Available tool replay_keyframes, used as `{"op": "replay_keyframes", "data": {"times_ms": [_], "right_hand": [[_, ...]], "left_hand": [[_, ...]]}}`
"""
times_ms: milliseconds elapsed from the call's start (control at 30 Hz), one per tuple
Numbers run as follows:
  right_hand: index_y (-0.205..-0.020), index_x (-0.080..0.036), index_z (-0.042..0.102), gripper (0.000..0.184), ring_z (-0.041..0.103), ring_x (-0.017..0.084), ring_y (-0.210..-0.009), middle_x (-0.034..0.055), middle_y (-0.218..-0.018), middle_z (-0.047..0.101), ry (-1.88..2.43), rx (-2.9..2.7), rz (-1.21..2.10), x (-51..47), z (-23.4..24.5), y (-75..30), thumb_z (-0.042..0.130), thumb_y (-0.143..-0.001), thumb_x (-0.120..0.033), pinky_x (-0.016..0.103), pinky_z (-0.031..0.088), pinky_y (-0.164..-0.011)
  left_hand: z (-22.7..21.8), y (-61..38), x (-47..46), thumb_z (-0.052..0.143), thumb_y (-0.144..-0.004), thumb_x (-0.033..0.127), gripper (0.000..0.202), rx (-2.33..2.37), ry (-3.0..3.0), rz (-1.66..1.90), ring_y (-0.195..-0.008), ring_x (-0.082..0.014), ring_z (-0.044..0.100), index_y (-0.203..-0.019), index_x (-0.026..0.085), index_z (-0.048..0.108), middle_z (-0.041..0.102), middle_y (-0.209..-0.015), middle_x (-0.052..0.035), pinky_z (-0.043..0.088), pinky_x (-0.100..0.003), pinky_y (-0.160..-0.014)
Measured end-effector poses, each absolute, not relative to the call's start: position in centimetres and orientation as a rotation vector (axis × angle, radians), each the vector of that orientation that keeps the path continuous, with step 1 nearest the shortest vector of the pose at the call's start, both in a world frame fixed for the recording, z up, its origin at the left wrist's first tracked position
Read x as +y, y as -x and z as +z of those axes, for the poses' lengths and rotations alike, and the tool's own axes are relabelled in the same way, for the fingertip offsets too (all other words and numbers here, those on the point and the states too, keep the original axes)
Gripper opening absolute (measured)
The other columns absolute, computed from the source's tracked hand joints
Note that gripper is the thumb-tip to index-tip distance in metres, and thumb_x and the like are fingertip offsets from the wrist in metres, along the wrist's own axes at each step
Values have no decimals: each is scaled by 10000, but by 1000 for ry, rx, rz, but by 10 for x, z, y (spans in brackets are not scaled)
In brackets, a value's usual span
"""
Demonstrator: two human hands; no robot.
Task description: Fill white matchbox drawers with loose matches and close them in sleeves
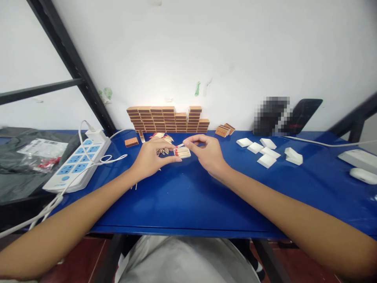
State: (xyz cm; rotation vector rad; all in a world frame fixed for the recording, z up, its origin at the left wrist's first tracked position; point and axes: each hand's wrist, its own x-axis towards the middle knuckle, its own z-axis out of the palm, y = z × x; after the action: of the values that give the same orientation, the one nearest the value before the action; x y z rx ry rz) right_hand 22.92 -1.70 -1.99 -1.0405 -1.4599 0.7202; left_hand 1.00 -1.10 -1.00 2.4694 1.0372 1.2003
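My left hand (151,157) grips a small open matchbox tray (183,152) filled with red-tipped matches, low over the blue table (188,196). My right hand (206,153) pinches a single match (180,145) between thumb and forefinger just above the tray. A loose pile of matches (161,138) lies behind my left hand, partly hidden by it.
Stacked brown matchboxes (169,119) line the wall, with a few more (224,129) to their right. Several white empty trays (266,151) lie at the right. A white power strip (79,163) with cables sits left, a white mouse (363,175) far right.
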Motion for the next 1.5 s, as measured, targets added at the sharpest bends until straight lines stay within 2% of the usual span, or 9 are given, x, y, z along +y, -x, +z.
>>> {"op": "replay_keyframes", "data": {"times_ms": [300, 433, 567, 667, 733, 967, 1133, 1300, 1500], "right_hand": [[-907, -178, 785, 362, 666, 193, -873, 71, -947, 778, 1045, -1443, 923, -20, -24, -227, 849, -752, -499, 346, 541, -839], [-939, -175, 727, 338, 647, 166, -818, 66, -958, 754, 1069, -1430, 983, -18, -26, -226, 814, -772, -456, 319, 544, -773], [-911, -178, 704, 234, 620, 155, -770, 59, -920, 736, 1108, -1459, 809, -14, -21, -230, 703, -848, -403, 300, 518, -723], [-864, -185, 722, 155, 576, 144, -692, 30, -807, 707, 1174, -1669, 626, -15, -10, -227, 672, -853, -331, 285, 467, -657], [-824, -195, 741, 140, 554, 139, -636, 12, -725, 686, 1234, -1884, 633, -19, -2, -218, 681, -847, -320, 284, 423, -605], [-646, -211, 663, 347, 627, 191, -660, 52, -676, 697, 1373, -2398, 495, -27, 4, -159, 674, -893, -455, 313, 396, -589], [-727, -215, 704, 271, 691, 246, -799, 94, -801, 746, 1485, -2534, 424, -30, 6, -151, 617, -955, -332, 321, 435, -638], [-675, -216, 683, 288, 656, 204, -663, 60, -679, 703, 1465, -2587, 510, -35, 9, -185, 671, -947, -311, 304, 389, -575], [-780, -212, 733, 165, 645, 168, -653, 23, -763, 757, 1429, -2536, 616, -32, 5, -235, 671, -926, -258, 278, 411, -584]], "left_hand": [[-7, -11, -13, 885, -767, 493, 323, 1030, -2479, 1244, -972, -258, 699, -976, 256, 822, 805, -966, -43, 547, -419, -919], [-7, -11, -13, 875, -772, 516, 336, 1069, -2462, 1225, -984, -264, 697, -988, 263, 826, 805, -995, -48, 542, -424, -926], [-4, -6, -9, 873, -758, 553, 384, 1239, -2425, 1254, -969, -267, 697, -1008, 265, 832, 808, -1008, -51, 542, -399, -874], [1, 1, -4, 862, -760, 569, 387, 1407, -2380, 1307, -941, -267, 705, -980, 251, 835, 811, -998, -53, 538, -392, -854], [3, 5, 0, 840, -779, 578, 387, 1484, -2351, 1340, -904, -261, 708, -955, 235, 833, 810, -973, -58, 534, -391, -836], [5, 12, 5, 783, -827, 603, 407, 1537, -2301, 1378, -841, -236, 695, -974, 227, 830, 803, -947, -59, 524, -381, -757], [6, 9, 1, 767, -843, 615, 398, 1503, -2378, 1365, -864, -243, 681, -971, 243, 826, 798, -943, -52, 515, -395, -791], [6, 6, -3, 802, -810, 617, 411, 1451, -2424, 1336, -932, -270, 692, -983, 244, 827, 805, -1001, -60, 511, -416, -853], [-2, 0, -5, 868, -759, 567, 399, 1382, -2461, 1277, -928, -259, 677, -1023, 269, 838, 800, -980, -47, 505, -369, -806]]}}
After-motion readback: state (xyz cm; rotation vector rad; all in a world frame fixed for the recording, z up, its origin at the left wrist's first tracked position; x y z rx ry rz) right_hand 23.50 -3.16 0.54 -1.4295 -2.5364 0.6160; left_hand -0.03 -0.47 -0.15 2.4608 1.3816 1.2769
